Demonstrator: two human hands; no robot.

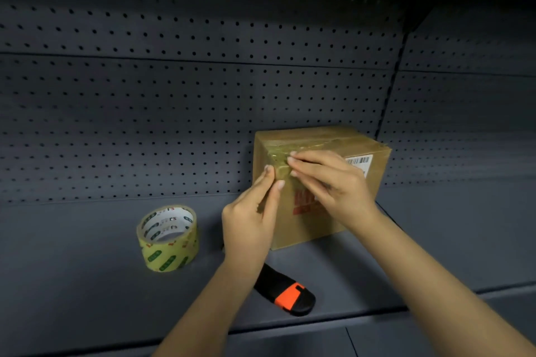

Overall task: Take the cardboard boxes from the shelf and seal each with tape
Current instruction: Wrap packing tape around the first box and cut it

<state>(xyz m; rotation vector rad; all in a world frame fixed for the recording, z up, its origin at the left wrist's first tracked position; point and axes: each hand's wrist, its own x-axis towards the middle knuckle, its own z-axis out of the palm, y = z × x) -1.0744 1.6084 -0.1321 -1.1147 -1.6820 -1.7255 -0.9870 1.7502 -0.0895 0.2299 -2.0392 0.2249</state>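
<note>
The box (pixel 314 227) sits on the shelf (pixel 87 269), its back close to the pegboard wall. My left hand (pixel 249 220) and right hand (pixel 333 182) meet on the box's near upper corner. Both have their fingers laid out fairly straight and are pressing the tape (pixel 278 166) where it comes off the top and folds down the side. I cannot tell whether my left thumb is also nipping the loose end.

The box looks small and light, with stiff cardboard walls that should take firm rubbing without caving. Because it is light, I judge it could skid back under a hard push, so one palm should brace it while the other smooths. The tape already looks wrinkled and shiny at the corner. It is thin, will cling to itself, and is best pressed from the edge outward. To lift the box I would grip both side faces low down, not the glossy taped top, and keep off the label (pixel 358 160).

The roll (pixel 168 238) stands left of the box. The knife (pixel 290 295) lies in front of the box, partly under my left forearm.
</note>
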